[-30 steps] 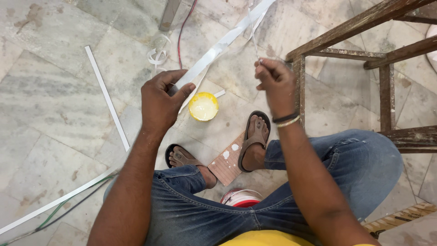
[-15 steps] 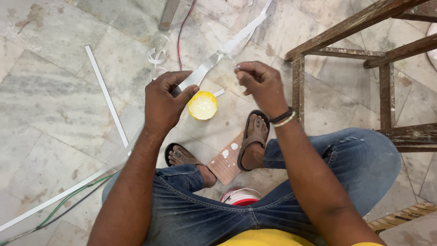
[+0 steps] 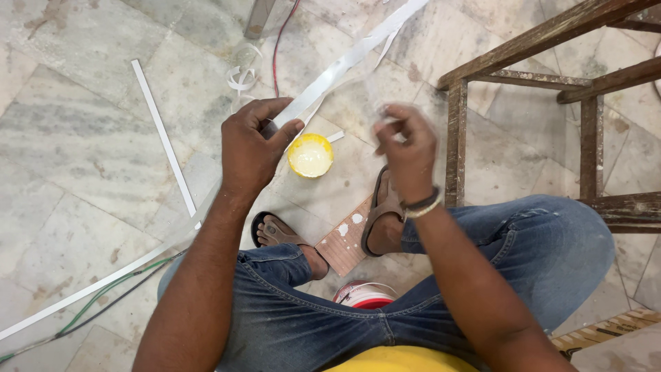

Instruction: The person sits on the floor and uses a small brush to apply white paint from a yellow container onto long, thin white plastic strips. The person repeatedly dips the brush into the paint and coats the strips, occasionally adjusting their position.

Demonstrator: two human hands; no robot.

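My left hand [image 3: 253, 148] grips a long white plastic strip [image 3: 344, 62] that runs up and to the right over the marble floor. My right hand [image 3: 406, 148], blurred, pinches a thin clear film [image 3: 372, 83] that stretches up towards the strip. A small yellow lid with white paste [image 3: 310, 156] lies on the floor between the two hands. Both feet in brown sandals [image 3: 382, 210] rest just below it.
A wooden stool frame [image 3: 454, 138] stands at right, close to my right hand. A second white strip [image 3: 164, 138], curled film scraps [image 3: 241, 74], a red wire [image 3: 278, 48] and green wires [image 3: 117, 293] lie on the floor. A brown board piece [image 3: 344, 241] and a red-and-white can [image 3: 365, 296] sit by my legs.
My right hand went to the strip near my left hand, then drew back down and right with the clear film. The left hand held still.
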